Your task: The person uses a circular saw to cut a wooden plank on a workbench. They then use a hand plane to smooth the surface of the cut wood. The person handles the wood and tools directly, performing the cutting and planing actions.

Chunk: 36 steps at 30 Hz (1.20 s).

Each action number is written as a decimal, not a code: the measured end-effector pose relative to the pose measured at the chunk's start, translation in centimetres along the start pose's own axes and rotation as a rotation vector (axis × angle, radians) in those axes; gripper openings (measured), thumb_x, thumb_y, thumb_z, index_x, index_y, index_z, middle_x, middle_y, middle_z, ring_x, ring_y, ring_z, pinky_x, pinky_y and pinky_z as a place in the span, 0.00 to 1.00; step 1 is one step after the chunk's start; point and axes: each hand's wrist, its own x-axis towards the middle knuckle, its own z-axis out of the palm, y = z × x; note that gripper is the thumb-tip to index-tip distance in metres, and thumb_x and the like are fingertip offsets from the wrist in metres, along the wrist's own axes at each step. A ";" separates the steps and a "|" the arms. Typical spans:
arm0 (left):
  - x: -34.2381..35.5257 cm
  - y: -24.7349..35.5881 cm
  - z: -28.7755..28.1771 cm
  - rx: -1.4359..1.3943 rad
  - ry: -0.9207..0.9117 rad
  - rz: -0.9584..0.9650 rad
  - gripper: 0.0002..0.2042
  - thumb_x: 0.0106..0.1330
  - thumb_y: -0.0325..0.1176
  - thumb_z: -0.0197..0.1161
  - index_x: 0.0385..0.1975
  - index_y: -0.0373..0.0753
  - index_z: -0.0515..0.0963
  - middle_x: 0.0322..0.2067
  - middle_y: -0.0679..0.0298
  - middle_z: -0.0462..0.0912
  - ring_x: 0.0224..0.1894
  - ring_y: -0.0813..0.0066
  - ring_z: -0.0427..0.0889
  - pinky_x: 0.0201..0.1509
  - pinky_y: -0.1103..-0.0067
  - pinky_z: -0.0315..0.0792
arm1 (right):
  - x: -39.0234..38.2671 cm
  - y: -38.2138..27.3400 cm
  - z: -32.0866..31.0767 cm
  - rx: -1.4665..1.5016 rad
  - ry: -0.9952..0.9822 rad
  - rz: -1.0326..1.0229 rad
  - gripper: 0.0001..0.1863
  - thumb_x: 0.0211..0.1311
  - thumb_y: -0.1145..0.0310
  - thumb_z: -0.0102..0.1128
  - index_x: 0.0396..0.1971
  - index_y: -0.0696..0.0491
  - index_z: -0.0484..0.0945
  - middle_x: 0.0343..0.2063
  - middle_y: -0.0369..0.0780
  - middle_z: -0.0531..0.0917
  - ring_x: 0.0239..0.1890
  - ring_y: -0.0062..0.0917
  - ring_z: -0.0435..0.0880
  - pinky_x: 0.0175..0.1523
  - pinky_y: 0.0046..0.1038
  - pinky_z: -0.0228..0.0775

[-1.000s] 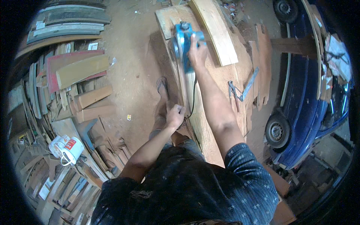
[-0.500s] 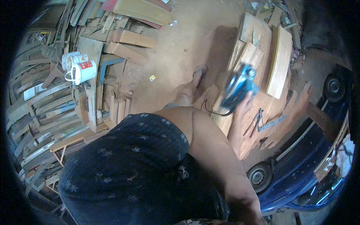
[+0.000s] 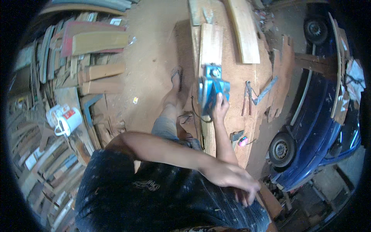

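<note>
Planer, electric and teal-blue (image 3: 212,88), blocky with a dark-and-silver front knob, sits on the long pale plank (image 3: 211,46) across your tabletop (image 3: 236,73). Your right grip (image 3: 220,108) wraps its rear handle; your left grip (image 3: 239,181) is blurred, fingers bent, its hold impossible to tell.

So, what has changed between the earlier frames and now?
Since the first frame, the blue power planer, still held in the right hand, has come back along the pale plank toward the person. The left hand has swung from the bench's left edge across the body to the right. The pincers stayed put.
</note>
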 end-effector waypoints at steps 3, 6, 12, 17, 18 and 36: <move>-10.4 0.0 -5.7 0.261 0.570 -0.080 0.17 0.83 0.38 0.46 0.54 0.33 0.78 0.53 0.58 0.83 0.57 0.69 0.80 0.64 0.72 0.72 | 8.1 -2.3 3.5 0.068 -0.005 0.105 0.26 0.78 0.48 0.53 0.28 0.56 0.77 0.21 0.33 0.76 0.19 0.18 0.74 0.24 0.24 0.67; -20.4 0.8 -10.2 0.521 1.168 -0.163 0.18 0.82 0.41 0.49 0.57 0.32 0.77 0.53 0.57 0.82 0.56 0.69 0.80 0.64 0.72 0.72 | 16.5 -4.8 7.1 0.091 0.032 0.088 0.28 0.75 0.43 0.56 0.29 0.56 0.81 0.21 0.33 0.77 0.19 0.19 0.75 0.23 0.24 0.68; -32.5 4.8 -13.8 0.846 1.752 -0.300 0.23 0.81 0.50 0.50 0.56 0.33 0.76 0.52 0.58 0.83 0.53 0.71 0.80 0.60 0.70 0.73 | 30.6 -10.9 12.5 -0.092 0.012 0.089 0.35 0.71 0.39 0.53 0.41 0.62 0.87 0.37 0.58 0.87 0.43 0.48 0.88 0.51 0.45 0.74; -31.7 6.7 -19.8 0.792 1.772 -0.226 0.22 0.80 0.49 0.52 0.54 0.34 0.77 0.47 0.62 0.83 0.49 0.73 0.79 0.56 0.73 0.73 | 33.1 -10.8 13.5 -0.068 -0.056 0.198 0.41 0.66 0.31 0.51 0.46 0.60 0.86 0.46 0.60 0.85 0.53 0.52 0.85 0.59 0.46 0.74; -31.0 6.8 -21.1 0.806 1.735 -0.187 0.21 0.80 0.49 0.52 0.54 0.35 0.78 0.46 0.62 0.83 0.48 0.73 0.79 0.56 0.73 0.73 | 31.9 -10.1 13.1 -0.074 -0.061 0.202 0.41 0.66 0.31 0.51 0.46 0.60 0.86 0.47 0.60 0.85 0.53 0.51 0.85 0.59 0.46 0.74; -40.4 -10.3 -25.7 1.185 1.545 -0.335 0.16 0.77 0.45 0.56 0.33 0.38 0.79 0.25 0.72 0.77 0.28 0.79 0.76 0.31 0.75 0.70 | -11.7 -0.4 -6.7 -0.080 0.046 0.087 0.21 0.75 0.56 0.57 0.35 0.62 0.82 0.24 0.42 0.81 0.31 0.27 0.81 0.39 0.34 0.73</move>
